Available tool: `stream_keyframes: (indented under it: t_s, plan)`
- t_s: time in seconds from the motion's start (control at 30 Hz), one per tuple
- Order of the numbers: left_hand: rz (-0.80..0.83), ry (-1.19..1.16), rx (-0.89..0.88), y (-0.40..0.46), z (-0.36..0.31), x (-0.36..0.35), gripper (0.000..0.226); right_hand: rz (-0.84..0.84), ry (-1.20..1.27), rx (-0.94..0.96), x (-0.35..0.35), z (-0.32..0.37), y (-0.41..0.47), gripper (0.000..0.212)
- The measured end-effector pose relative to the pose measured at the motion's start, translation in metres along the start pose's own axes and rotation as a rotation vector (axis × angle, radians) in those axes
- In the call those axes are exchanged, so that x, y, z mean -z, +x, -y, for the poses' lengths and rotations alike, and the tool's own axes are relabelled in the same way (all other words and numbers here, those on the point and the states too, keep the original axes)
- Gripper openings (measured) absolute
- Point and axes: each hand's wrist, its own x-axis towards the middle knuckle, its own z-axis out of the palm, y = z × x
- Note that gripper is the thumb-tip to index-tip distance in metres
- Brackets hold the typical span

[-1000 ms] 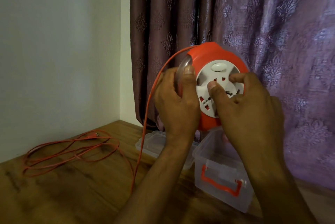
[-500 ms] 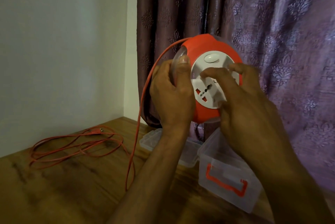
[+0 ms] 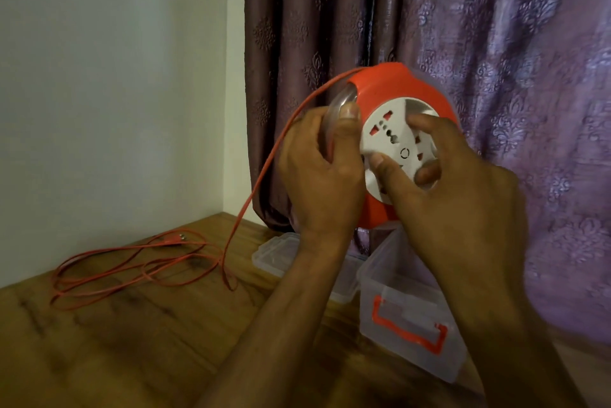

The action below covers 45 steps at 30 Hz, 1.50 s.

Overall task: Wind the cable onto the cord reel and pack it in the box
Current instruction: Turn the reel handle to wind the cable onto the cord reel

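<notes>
Socket face has turned since a second ago: right hand (image 3: 463,196) fingers clamped on the hub, left hand (image 3: 317,173) gripping the cord reel (image 3: 403,93) above the box (image 3: 413,318); cable (image 3: 132,262) mostly on the worktop (image 3: 132,341), winding continues.

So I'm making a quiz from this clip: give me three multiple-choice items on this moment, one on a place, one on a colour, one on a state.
1. Where does the loose cable lie?
A. on the wooden table
B. inside the box
C. over the curtain

2. What colour is the handle of the clear box?
A. blue
B. red
C. black

3. How is the cord reel held?
A. resting in the box
B. lying on the table
C. lifted in both hands

Answers:
1 A, since the cable sprawls in loops on the table, left of the box.
2 B, since a red handle shows on the box front.
3 C, since the left hand grips the rim and the right hand holds the white socket face, above the box.
</notes>
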Motion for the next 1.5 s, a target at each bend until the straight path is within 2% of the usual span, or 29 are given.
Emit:
stream_keyframes:
  t_s: [0.23, 0.3, 0.43, 0.5, 0.6, 0.7, 0.77, 1.0, 1.1, 1.17, 1.33, 1.5]
  plan:
    - [0.023, 0.017, 0.001, -0.009, -0.001, -0.006, 0.019, -0.033, 0.12, -0.234, -0.004, -0.002, 0.001, 0.051]
    - [0.019, 0.017, 0.019, -0.007, 0.0, -0.005, 0.021, -0.03, 0.158, -0.202, -0.001, 0.0, 0.001, 0.046]
    - [0.008, 0.007, 0.073, -0.001, 0.002, -0.002, 0.027, -0.089, 0.113, -0.003, 0.008, 0.002, 0.003, 0.032]
    - [-0.004, 0.003, 0.086, 0.002, 0.002, 0.0, 0.029, -0.024, 0.061, 0.087, 0.012, 0.003, 0.004, 0.042]
    - [-0.014, -0.007, 0.094, 0.004, 0.001, 0.001, 0.027, 0.178, -0.021, 0.157, 0.017, 0.002, 0.004, 0.058]
    - [0.0, -0.012, 0.112, 0.005, -0.001, 0.002, 0.019, 0.349, -0.106, 0.167, 0.016, 0.006, 0.003, 0.071]
    - [0.0, -0.008, 0.109, 0.005, -0.001, 0.003, 0.018, 0.389, -0.138, 0.156, 0.014, 0.006, 0.003, 0.073]
    - [-0.009, -0.004, 0.079, 0.003, -0.001, 0.002, 0.028, 0.213, -0.13, 0.158, 0.007, -0.001, 0.002, 0.058]
    - [-0.013, 0.006, 0.048, 0.003, -0.001, 0.002, 0.034, 0.137, -0.108, 0.11, 0.004, 0.0, 0.001, 0.059]
    - [-0.013, 0.006, 0.041, 0.002, -0.001, 0.002, 0.029, 0.077, -0.084, 0.082, 0.003, 0.001, 0.0, 0.06]
    - [0.003, 0.024, 0.028, -0.003, -0.003, -0.001, 0.019, -0.008, -0.018, -0.035, 0.002, 0.001, 0.0, 0.058]
    - [0.013, 0.023, 0.01, -0.007, -0.003, -0.005, 0.028, -0.034, 0.162, -0.206, 0.002, 0.003, 0.001, 0.042]
